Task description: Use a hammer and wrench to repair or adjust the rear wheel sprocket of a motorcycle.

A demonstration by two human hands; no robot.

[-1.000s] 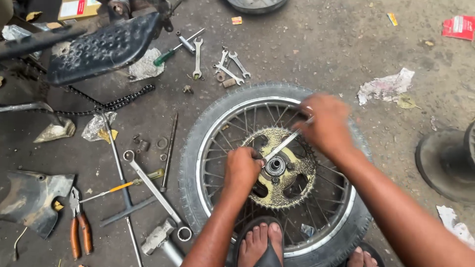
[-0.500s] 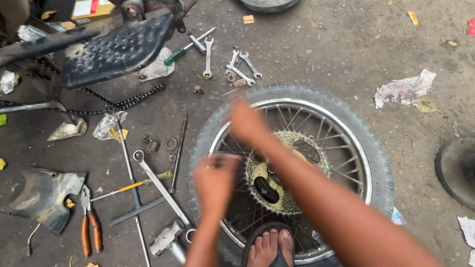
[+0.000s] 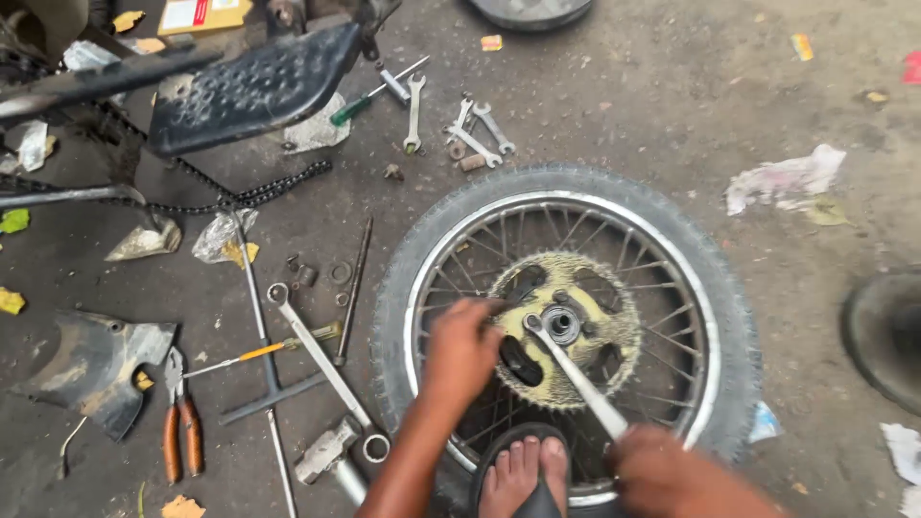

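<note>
Nearest: my foot (image 3: 526,470) in a dark sandal, planted on the near rim of the wheel (image 3: 566,331), toes pointing at the hub.

My right hand (image 3: 662,468), low in view, closed around the handle end of a long spanner (image 3: 574,374); the spanner slants up and left, its ring end sitting just beside the hub (image 3: 561,323) on the sprocket.

My left hand (image 3: 462,350), fingers curled down onto the left edge of the sprocket (image 3: 566,331), pressing on it; I cannot tell whether it grips anything. The two hands are apart, one on each side of the spanner.

The wheel itself: spoked, tyre on, lying flat on the concrete floor (image 3: 672,105), sprocket side up, greasy yellow.

Left of the wheel: a long ring spanner (image 3: 321,364), a hammer (image 3: 326,459), a T-handled wrench (image 3: 261,345), a yellow-handled screwdriver (image 3: 259,353), orange-handled pliers (image 3: 180,422), a bent dark metal plate (image 3: 91,369).

Farther: a drive chain (image 3: 240,197), small spanners in a cluster (image 3: 470,129), a green-handled screwdriver (image 3: 369,96), a black studded footrest (image 3: 254,86).

Right side: crumpled paper (image 3: 787,177), edge of another tyre (image 3: 887,336).
</note>
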